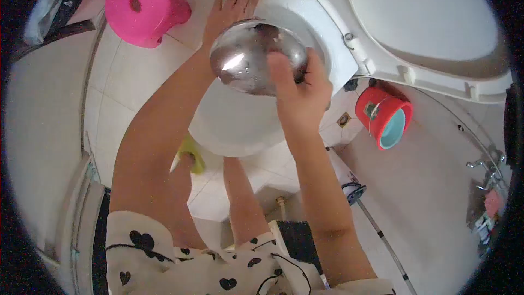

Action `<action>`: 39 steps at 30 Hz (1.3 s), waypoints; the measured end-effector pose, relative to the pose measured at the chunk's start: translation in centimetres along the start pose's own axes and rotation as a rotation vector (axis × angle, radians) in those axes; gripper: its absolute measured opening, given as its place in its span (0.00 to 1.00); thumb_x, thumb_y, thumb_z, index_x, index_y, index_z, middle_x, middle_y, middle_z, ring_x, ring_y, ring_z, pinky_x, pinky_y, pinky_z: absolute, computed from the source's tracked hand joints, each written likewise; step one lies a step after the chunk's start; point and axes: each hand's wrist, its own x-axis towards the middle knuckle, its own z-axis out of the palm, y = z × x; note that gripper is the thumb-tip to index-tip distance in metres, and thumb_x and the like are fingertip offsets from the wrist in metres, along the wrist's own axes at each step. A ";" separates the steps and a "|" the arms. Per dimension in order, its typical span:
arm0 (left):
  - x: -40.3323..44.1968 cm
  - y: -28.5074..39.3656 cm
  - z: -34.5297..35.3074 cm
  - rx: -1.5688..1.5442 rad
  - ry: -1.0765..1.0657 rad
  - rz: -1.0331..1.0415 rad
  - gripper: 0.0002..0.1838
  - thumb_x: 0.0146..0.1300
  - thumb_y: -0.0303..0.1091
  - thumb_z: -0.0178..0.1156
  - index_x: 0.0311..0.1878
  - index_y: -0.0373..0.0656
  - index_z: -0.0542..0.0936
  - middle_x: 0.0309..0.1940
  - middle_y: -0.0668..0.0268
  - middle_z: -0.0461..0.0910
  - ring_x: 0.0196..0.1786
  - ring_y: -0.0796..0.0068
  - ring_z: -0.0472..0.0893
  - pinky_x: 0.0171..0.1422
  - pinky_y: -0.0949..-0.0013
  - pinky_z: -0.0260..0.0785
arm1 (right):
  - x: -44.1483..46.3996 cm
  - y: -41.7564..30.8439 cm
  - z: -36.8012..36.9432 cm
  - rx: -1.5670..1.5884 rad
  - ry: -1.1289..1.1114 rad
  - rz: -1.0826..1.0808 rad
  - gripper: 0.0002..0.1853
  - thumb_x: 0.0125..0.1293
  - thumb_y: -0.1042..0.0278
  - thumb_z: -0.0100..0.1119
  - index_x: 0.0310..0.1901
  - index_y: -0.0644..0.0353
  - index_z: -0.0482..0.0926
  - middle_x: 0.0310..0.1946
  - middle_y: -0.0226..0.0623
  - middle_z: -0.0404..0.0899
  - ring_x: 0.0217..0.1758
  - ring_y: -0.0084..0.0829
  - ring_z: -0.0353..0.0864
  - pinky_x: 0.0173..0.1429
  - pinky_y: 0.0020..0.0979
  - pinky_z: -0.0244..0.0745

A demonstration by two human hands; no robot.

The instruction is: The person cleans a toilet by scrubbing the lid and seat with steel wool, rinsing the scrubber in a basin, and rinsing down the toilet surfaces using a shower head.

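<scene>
My right hand grips a shiny stainless steel bowl by its edge, the thumb lying across the metal. The bowl is tilted, its rounded outside towards me, above the white toilet. What is inside the bowl is hidden. My left hand reaches past the bowl's left side with fingers stretched out, at the toilet's left edge. The bowl covers part of that wrist and palm. Whether the left fingers touch the toilet, I cannot tell.
The white toilet seat and lid are raised at upper right. A pink plastic stool stands on the tiled floor at upper left. A red bucket with a light blue inside sits right of the toilet. A pole leans at lower right.
</scene>
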 end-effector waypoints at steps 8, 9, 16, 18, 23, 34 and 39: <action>3.8 1.0 1.9 0.013 -0.036 0.194 0.30 0.58 0.39 0.46 0.66 0.45 0.59 0.66 0.66 0.58 0.67 0.67 0.60 0.65 0.58 0.58 | 2.8 2.6 0.3 0.006 0.054 -0.030 0.18 0.51 0.57 0.68 0.33 0.62 0.75 0.20 0.35 0.75 0.22 0.22 0.71 0.28 0.25 0.68; 3.4 1.1 1.9 -0.111 -0.049 0.195 0.28 0.59 0.38 0.45 0.65 0.44 0.60 0.66 0.68 0.58 0.67 0.69 0.60 0.67 0.58 0.55 | 2.5 2.6 0.5 -0.062 0.037 -0.025 0.18 0.50 0.56 0.69 0.33 0.62 0.75 0.20 0.35 0.75 0.22 0.22 0.71 0.28 0.25 0.68; 4.5 0.9 1.6 -0.296 -0.048 0.290 0.30 0.58 0.36 0.48 0.65 0.42 0.60 0.67 0.63 0.58 0.69 0.69 0.57 0.69 0.54 0.49 | -0.1 3.0 0.1 -0.094 0.034 0.048 0.26 0.44 0.49 0.72 0.34 0.63 0.75 0.21 0.36 0.77 0.24 0.24 0.74 0.30 0.26 0.70; 5.1 2.2 0.7 -0.181 -0.097 0.177 0.32 0.57 0.37 0.50 0.66 0.41 0.58 0.67 0.62 0.57 0.70 0.68 0.56 0.69 0.53 0.49 | -0.6 3.7 -0.8 -0.021 0.100 0.132 0.24 0.46 0.51 0.71 0.34 0.63 0.75 0.22 0.36 0.78 0.24 0.22 0.74 0.31 0.25 0.70; 5.2 2.7 2.9 -0.220 -0.124 0.305 0.33 0.55 0.29 0.51 0.66 0.40 0.56 0.68 0.60 0.55 0.70 0.64 0.55 0.69 0.52 0.49 | -1.9 5.2 -2.4 0.021 0.287 0.172 0.17 0.51 0.60 0.67 0.35 0.65 0.75 0.22 0.33 0.77 0.26 0.19 0.71 0.31 0.22 0.68; -3.0 0.3 -0.1 -0.299 -0.221 0.158 0.35 0.54 0.25 0.52 0.66 0.34 0.53 0.68 0.52 0.52 0.70 0.55 0.53 0.70 0.56 0.48 | -7.5 8.1 -5.2 0.107 0.439 0.236 0.14 0.52 0.61 0.66 0.31 0.62 0.75 0.17 0.31 0.71 0.22 0.19 0.66 0.27 0.23 0.64; -8.5 2.2 -2.3 0.045 -0.231 0.108 0.37 0.54 0.30 0.53 0.67 0.36 0.53 0.69 0.54 0.49 0.71 0.57 0.51 0.70 0.53 0.47 | -12.8 10.0 -3.3 0.066 0.221 0.128 0.19 0.48 0.53 0.68 0.28 0.61 0.73 0.18 0.38 0.73 0.21 0.33 0.72 0.28 0.30 0.67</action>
